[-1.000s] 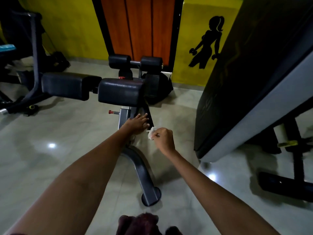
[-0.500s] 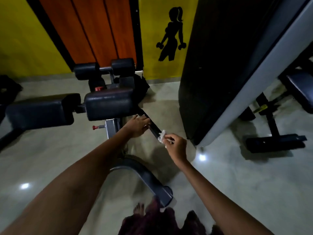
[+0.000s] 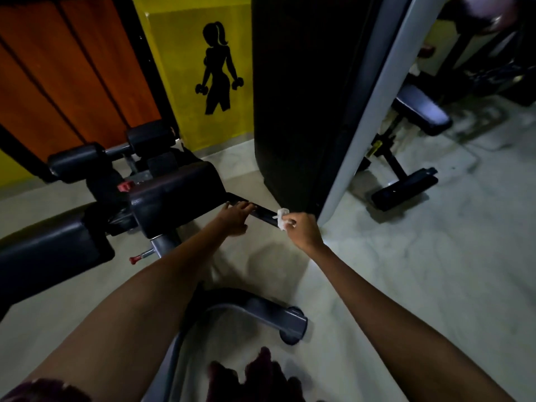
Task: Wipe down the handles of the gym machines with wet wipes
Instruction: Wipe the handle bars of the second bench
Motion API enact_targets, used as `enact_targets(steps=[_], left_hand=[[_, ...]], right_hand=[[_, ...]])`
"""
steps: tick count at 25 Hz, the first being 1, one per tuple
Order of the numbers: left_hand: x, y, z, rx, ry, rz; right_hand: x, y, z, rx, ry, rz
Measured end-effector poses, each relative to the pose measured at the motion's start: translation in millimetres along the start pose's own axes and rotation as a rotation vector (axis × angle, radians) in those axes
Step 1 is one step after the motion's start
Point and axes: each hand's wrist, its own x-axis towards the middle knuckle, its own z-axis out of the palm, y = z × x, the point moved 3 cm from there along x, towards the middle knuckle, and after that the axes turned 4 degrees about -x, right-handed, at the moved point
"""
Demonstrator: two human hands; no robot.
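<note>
A: How many wipes and handles?
B: One wet wipe [image 3: 282, 218], one black handle [image 3: 262, 213].
A: And the fingers?
B: The right hand [image 3: 304, 231] pinches the wipe against the handle's right end; the left hand [image 3: 235, 217] lies on it, fingers together.

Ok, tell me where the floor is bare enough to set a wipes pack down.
Bare floor lies right of the right hand, before the dark bench foot. Crowded: around the curved base leg and under the black pads.
</note>
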Motion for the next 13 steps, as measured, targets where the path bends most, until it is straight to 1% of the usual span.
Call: enact_targets(steps=[3, 6, 10, 13], left_hand=[[0, 0, 0, 0.058, -0.012, -0.015], [1, 6, -2, 0.117, -0.025, 0.015], [5, -5, -6, 0.193, 0.016, 0.092], [4, -16, 1, 0.179, -0.033, 0.147]], right_hand=[[-10, -7, 2, -0.153, -0.077, 0.0], [-15, -9, 7, -0.259, -0.094, 0.037], [-15, -14, 13, -0.304, -0.153, 0.096], [-19, -22, 16, -0.308, -0.133, 0.096]])
